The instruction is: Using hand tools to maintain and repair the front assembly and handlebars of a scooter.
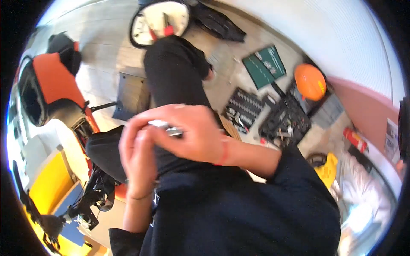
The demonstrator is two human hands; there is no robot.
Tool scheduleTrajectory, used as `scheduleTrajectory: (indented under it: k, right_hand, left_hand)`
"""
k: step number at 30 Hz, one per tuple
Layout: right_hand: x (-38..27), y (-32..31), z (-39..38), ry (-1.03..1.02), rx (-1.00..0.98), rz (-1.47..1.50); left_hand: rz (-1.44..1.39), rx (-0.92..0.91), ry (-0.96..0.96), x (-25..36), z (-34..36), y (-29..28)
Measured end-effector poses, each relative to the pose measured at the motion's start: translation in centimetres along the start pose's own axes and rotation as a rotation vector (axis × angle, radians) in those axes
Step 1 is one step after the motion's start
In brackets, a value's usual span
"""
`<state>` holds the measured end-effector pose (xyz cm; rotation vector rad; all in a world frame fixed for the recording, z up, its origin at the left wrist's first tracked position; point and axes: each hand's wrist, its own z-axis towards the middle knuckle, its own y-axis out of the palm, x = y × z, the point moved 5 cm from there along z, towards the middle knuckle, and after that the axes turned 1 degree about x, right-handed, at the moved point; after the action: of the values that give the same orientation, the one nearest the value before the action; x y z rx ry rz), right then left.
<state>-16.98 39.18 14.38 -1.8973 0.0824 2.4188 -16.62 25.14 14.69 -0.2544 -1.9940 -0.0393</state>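
In front of my lap my two hands are brought together around a small shiny metal piece (174, 131), rounded at one end. Its exact kind is too blurred and covered to tell. My right hand (194, 132), with a red band at the wrist, is closed round it from the right. From below left my left hand (140, 164) reaches up, its fingers bent against the piece and partly hidden by the right hand. Both legs (177, 72) in black trousers lie under the hands.
A motorcycle with orange panels (57, 79) stands at left. On the floor to the right lie a socket set (244, 110), a green case (264, 66), a black tool tray (284, 123), an orange helmet (310, 82) and a fire extinguisher (355, 140). Black bodywork (218, 23) lies ahead.
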Motion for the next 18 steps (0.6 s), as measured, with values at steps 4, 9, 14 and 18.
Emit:
scheduleTrajectory:
  k: [4, 9, 14, 18]
  right_hand:
    - [-2.7, 7.8, -1.0, 0.048, -0.323, -0.191]
    - [-3.1, 12.9, -3.6, 0.012, -0.272, -0.282]
    - [-4.3, 11.1, -4.3, 0.005, -0.19, -0.293]
    - [-4.6, 8.8, -4.6, 0.137, -0.034, -0.005]
  left_hand:
    - [-0.583, 0.011, -0.153, -4.3, -5.1, -10.8]
    - [-0.726, -0.254, -0.161, -4.7, -6.5, -13.8]
    - [-0.542, -0.146, -0.256, -4.3, -5.5, -15.1]
    - [-0.593, -0.037, -0.279, -2.8, -4.4, -12.6]
